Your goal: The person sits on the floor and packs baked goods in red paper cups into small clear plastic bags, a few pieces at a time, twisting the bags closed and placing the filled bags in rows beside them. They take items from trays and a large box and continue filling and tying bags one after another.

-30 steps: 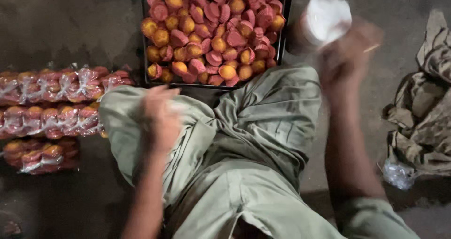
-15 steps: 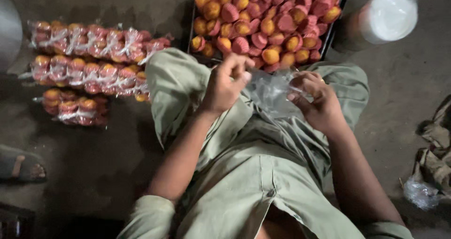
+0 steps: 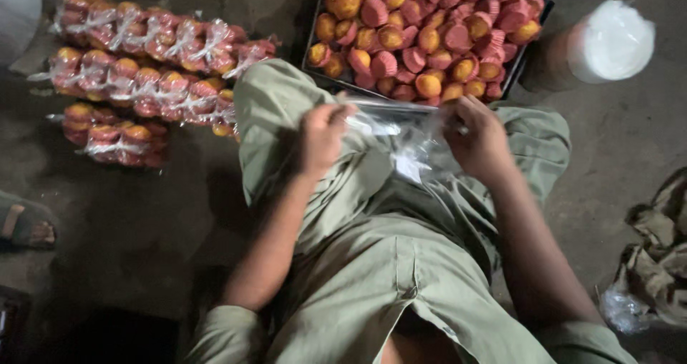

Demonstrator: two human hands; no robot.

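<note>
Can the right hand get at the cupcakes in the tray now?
Probably yes: the right hand is just short of the tray of cupcakes, with nothing between, but its fingers hold a clear bag.

Left hand (image 3: pixel 323 136) and right hand (image 3: pixel 478 136), earlier raised apart, now stretch a clear plastic bag (image 3: pixel 401 139) between them.

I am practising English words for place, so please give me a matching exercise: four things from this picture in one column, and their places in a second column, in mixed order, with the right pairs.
Things
1. clear plastic bag
2. tray of cupcakes
3. packed rows of cupcakes
4. white roll

Places
A. on the floor, far left
B. stretched between the left hand and the right hand
C. top right, beside the tray
D. on the floor in front of the knees

Pairs: 1-B, 2-D, 3-A, 4-C
</note>
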